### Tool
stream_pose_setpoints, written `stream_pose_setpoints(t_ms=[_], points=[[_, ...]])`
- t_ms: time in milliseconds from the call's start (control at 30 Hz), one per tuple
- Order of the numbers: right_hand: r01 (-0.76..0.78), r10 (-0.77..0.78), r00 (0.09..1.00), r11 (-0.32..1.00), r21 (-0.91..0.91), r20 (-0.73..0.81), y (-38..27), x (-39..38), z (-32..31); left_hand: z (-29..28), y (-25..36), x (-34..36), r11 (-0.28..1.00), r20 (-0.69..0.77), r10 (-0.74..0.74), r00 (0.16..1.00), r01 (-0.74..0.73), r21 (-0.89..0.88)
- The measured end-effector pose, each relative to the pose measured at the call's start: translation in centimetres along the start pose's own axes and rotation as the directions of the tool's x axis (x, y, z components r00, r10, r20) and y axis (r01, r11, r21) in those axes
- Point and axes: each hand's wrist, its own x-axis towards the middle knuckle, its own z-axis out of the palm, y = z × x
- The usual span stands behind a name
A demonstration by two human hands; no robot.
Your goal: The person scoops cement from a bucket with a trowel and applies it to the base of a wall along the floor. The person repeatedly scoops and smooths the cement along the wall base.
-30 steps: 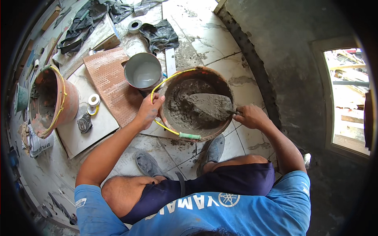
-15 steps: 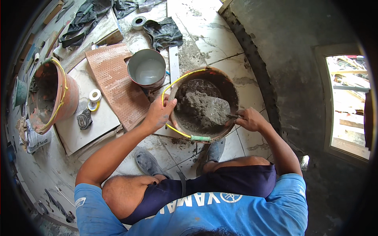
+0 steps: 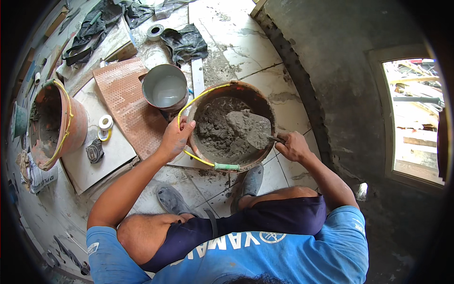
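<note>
A round orange-brown bucket stands between my feet, its inner wall smeared with grey. Wet grey mortar fills the lower part of it. My left hand is closed on the left rim, thumb over the edge, beside the yellow handle with its green grip. Over the right rim, my right hand grips the handle of a trowel. Its blade lies inside the bucket, partly coated and carrying mortar.
Beyond my left hand stands a pail holding cloudy liquid, near a brown textured sheet. Farther left are another orange bucket, tape rolls and a tape measure. A grey wall with a window opening borders the right side.
The dry-looking heap around the blade has been turned over and looks wetter and more spread out. Both hands keep their grips, and the whole view has shifted slightly.
</note>
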Motion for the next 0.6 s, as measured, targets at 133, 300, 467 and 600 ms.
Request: stream_pose_setpoints(t_ms=[133,300,467,600], points=[[0.065,-0.063,0.997,0.997,0.038,-0.055,-0.3,0.0,0.3,-0.2,-0.1,0.2,1.000,0.035,-0.018,0.999,0.017,0.012],[0.027,-0.029,0.999,0.997,0.071,0.030,-1.6,-0.5,-0.3,-0.6,0.3,-0.1,0.999,0.018,-0.042,0.999,0.042,-0.035],[-0.013,0.009,0.998,0.997,0.071,0.063,-2.2,-1.4,-1.2,-1.1,-0.2,0.4,0.998,0.001,-0.058,0.998,0.058,0.004],[-0.035,0.036,0.999,0.994,0.108,-0.001,-1.6,-1.4,-2.0,-1.6,0.3,0.4,0.993,0.008,-0.120,0.993,0.120,-0.021]])
